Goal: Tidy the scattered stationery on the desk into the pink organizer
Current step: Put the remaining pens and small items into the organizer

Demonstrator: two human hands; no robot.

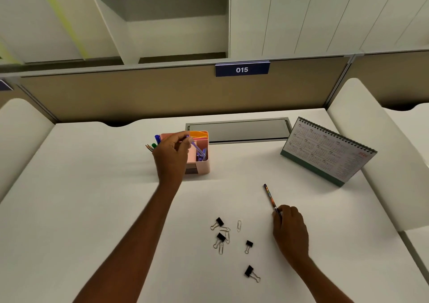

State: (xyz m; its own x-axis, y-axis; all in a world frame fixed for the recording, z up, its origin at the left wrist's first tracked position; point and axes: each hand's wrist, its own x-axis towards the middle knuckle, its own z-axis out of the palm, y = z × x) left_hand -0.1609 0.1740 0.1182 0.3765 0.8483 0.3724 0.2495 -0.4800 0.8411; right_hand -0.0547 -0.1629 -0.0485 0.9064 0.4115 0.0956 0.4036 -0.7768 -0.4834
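The pink organizer (203, 163) stands at the desk's centre back, with orange sticky notes, pens and pencils in its compartments. My left hand (171, 156) hovers over it, fingers pinched on a purple pen (196, 148) whose tip dips into the front right compartment. My right hand (290, 228) rests on the desk to the right, closed on the lower end of a dark patterned pencil (269, 196) that lies flat on the surface. Several black binder clips (248, 244) and silver paper clips (239, 225) lie scattered between my arms.
A desk calendar (329, 149) stands at the back right. A grey cable hatch (239, 130) is set into the desk behind the organizer. A partition with the sign 015 (242, 69) closes the back; white rounded dividers (371, 140) flank both sides.
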